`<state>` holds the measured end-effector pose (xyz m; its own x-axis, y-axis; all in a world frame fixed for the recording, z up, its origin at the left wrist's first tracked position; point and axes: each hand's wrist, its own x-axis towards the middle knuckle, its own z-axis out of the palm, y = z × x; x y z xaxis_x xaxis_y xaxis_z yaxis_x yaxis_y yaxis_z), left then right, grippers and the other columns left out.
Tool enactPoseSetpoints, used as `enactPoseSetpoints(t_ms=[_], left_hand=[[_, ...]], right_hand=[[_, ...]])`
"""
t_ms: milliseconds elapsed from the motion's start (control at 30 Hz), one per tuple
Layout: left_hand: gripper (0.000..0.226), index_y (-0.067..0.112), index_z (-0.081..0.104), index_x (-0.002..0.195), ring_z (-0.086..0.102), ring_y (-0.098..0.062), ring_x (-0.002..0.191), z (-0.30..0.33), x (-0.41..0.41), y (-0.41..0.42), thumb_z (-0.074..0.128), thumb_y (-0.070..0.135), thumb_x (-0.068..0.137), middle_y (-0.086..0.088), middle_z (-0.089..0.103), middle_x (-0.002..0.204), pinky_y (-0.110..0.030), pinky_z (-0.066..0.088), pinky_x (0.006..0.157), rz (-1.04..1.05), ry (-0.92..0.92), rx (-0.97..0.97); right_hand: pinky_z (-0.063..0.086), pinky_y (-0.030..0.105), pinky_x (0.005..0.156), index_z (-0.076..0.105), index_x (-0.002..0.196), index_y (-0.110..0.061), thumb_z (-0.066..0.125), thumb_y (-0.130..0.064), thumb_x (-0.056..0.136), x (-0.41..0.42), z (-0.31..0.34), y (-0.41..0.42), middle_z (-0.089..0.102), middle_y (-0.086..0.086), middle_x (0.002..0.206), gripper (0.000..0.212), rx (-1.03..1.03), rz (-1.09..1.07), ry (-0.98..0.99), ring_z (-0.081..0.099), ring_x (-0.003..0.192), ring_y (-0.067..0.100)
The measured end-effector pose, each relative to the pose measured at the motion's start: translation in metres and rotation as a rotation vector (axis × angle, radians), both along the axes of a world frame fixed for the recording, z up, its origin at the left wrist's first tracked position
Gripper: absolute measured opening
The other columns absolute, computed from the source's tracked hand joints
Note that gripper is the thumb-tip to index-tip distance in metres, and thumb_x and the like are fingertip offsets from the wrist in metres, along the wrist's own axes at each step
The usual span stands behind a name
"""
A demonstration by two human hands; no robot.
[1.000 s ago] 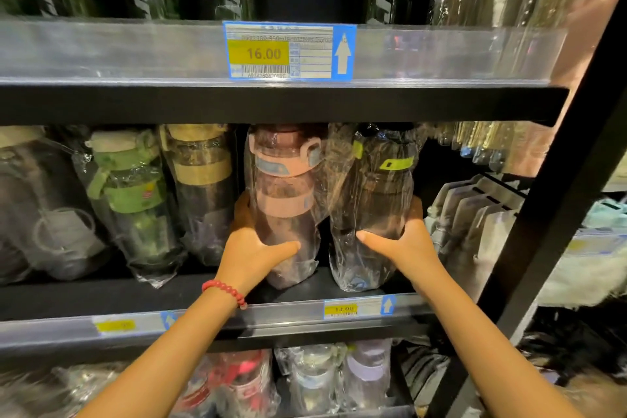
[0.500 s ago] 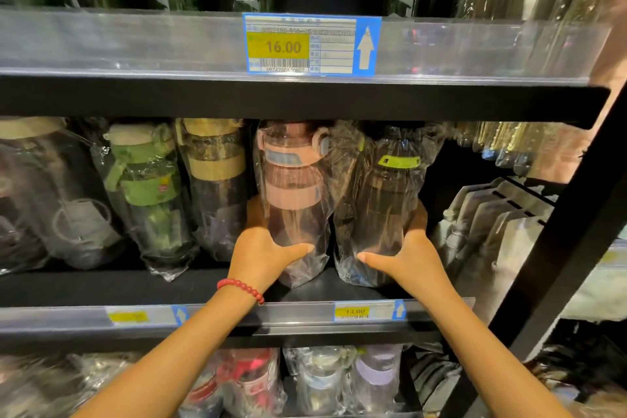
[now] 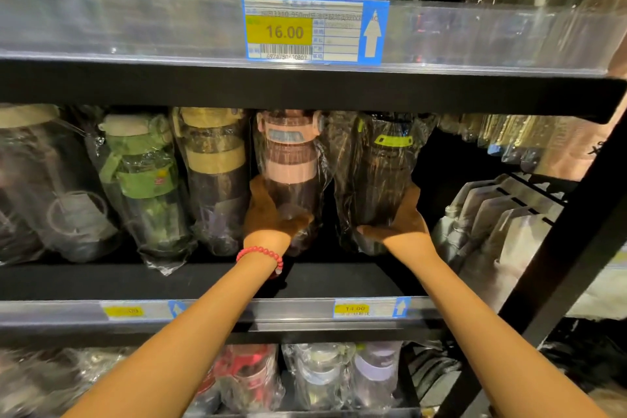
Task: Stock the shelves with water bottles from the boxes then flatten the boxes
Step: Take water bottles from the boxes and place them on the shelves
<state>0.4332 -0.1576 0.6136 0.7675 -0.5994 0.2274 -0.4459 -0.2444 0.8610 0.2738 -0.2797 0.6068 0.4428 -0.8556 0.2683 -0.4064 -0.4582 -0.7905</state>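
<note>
I see open dark room right of the black-lidded bottle, bare shelf board in front of it, pink-lidded bottle close on its left, upper shelf just above its cap, black upright post further right.

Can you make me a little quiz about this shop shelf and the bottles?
1. True or false: the left hand holds the bottle with the pink lid.
2. Which price shows on the big tag above the bottles? A) 12.00 B) 16.00 C) 20.00
3. Fill in: the wrist with the red bead bracelet belongs to the ____ hand.

Key
1. True. The right hand holds the dark bottle with the yellow-green label beside it.
2. B
3. left
</note>
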Motion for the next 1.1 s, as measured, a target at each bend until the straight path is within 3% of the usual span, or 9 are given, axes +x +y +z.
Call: enactPoseSetpoints(t_ms=[300, 733, 767, 800, 833, 867, 967, 1033, 1100], left_hand=[[0.099, 0.012, 0.019, 0.144, 0.045, -0.032, 0.126, -0.010, 0.006, -0.009, 0.083, 0.016, 0.068, -0.014, 0.043, 0.141, -0.028, 0.035, 0.096, 0.013, -0.032, -0.106], [0.098, 0.009, 0.018, 0.147, 0.037, -0.031, 0.134, 0.003, 0.000, 0.003, 0.080, 0.023, 0.073, -0.012, 0.033, 0.150, -0.037, 0.033, 0.107, -0.027, 0.067, 0.052], [0.077, -0.004, 0.031, 0.138, 0.038, -0.034, 0.133, 0.004, -0.003, 0.012, 0.075, 0.019, 0.079, -0.017, 0.035, 0.148, -0.039, 0.035, 0.106, -0.009, 0.130, 0.124], [0.042, -0.018, 0.044, 0.110, 0.039, -0.038, 0.131, 0.008, -0.009, 0.023, 0.064, 0.011, 0.087, -0.024, 0.038, 0.145, -0.038, 0.035, 0.104, 0.004, 0.204, 0.250], [0.026, -0.016, 0.045, 0.077, 0.041, -0.040, 0.129, 0.010, -0.016, 0.036, 0.054, 0.003, 0.092, -0.028, 0.042, 0.140, -0.036, 0.034, 0.102, 0.023, 0.264, 0.385], [0.034, -0.003, 0.038, 0.062, 0.045, -0.039, 0.124, 0.008, -0.019, 0.044, 0.050, 0.003, 0.094, -0.026, 0.050, 0.132, -0.035, 0.036, 0.097, 0.006, 0.230, 0.494], [0.042, 0.005, 0.050, 0.088, 0.052, -0.028, 0.092, 0.016, -0.032, 0.069, 0.072, 0.040, 0.078, -0.001, 0.056, 0.093, -0.033, 0.041, 0.074, -0.021, -0.169, 0.323], [0.073, 0.015, 0.050, 0.124, 0.050, -0.021, 0.113, 0.014, -0.045, 0.092, 0.073, 0.054, 0.068, 0.001, 0.055, 0.119, -0.029, 0.042, 0.088, -0.058, -0.323, 0.254], [0.088, 0.021, 0.041, 0.139, 0.043, -0.016, 0.128, -0.003, -0.052, 0.125, 0.065, 0.063, 0.065, 0.004, 0.047, 0.139, -0.032, 0.038, 0.104, -0.055, -0.436, 0.242]], right_hand=[[0.039, 0.024, 0.087, 0.015, 0.139, -0.014, 0.084, -0.019, 0.067, -0.004, -0.003, -0.001, 0.048, 0.004, 0.119, 0.100, 0.032, 0.087, -0.004, 0.051, 0.117, 0.027], [0.041, 0.030, 0.097, 0.017, 0.143, -0.018, 0.085, -0.027, 0.066, -0.002, -0.004, -0.005, 0.049, 0.008, 0.134, 0.103, 0.044, 0.114, 0.025, 0.050, 0.122, 0.026], [0.041, 0.031, 0.099, 0.021, 0.143, -0.019, 0.085, -0.029, 0.065, -0.005, -0.002, -0.006, 0.049, 0.007, 0.134, 0.102, 0.050, 0.108, 0.009, 0.050, 0.123, 0.025], [0.042, 0.031, 0.099, 0.027, 0.142, -0.019, 0.085, -0.030, 0.064, -0.008, 0.001, -0.004, 0.051, 0.006, 0.134, 0.098, 0.047, 0.094, -0.016, 0.050, 0.122, 0.024], [0.043, 0.030, 0.097, 0.033, 0.140, -0.019, 0.085, -0.029, 0.065, -0.013, 0.004, 0.000, 0.052, 0.006, 0.132, 0.091, 0.033, 0.075, -0.047, 0.051, 0.121, 0.024], [0.043, 0.027, 0.093, 0.038, 0.137, -0.019, 0.083, -0.027, 0.068, -0.018, 0.007, 0.006, 0.053, 0.006, 0.130, 0.083, 0.001, 0.053, -0.070, 0.052, 0.120, 0.024], [0.032, 0.012, 0.082, 0.046, 0.132, -0.015, 0.076, -0.029, 0.076, -0.039, 0.010, 0.044, 0.052, -0.002, 0.121, 0.065, -0.191, 0.039, -0.032, 0.048, 0.116, 0.014], [0.030, 0.003, 0.085, 0.049, 0.130, -0.022, 0.072, -0.032, 0.080, -0.052, 0.004, 0.076, 0.047, -0.013, 0.121, 0.056, -0.286, 0.143, -0.060, 0.041, 0.115, 0.001], [0.023, -0.001, 0.097, 0.047, 0.129, -0.032, 0.069, -0.036, 0.082, -0.059, -0.009, 0.106, 0.045, -0.019, 0.127, 0.051, -0.333, 0.269, -0.076, 0.037, 0.119, -0.004]])
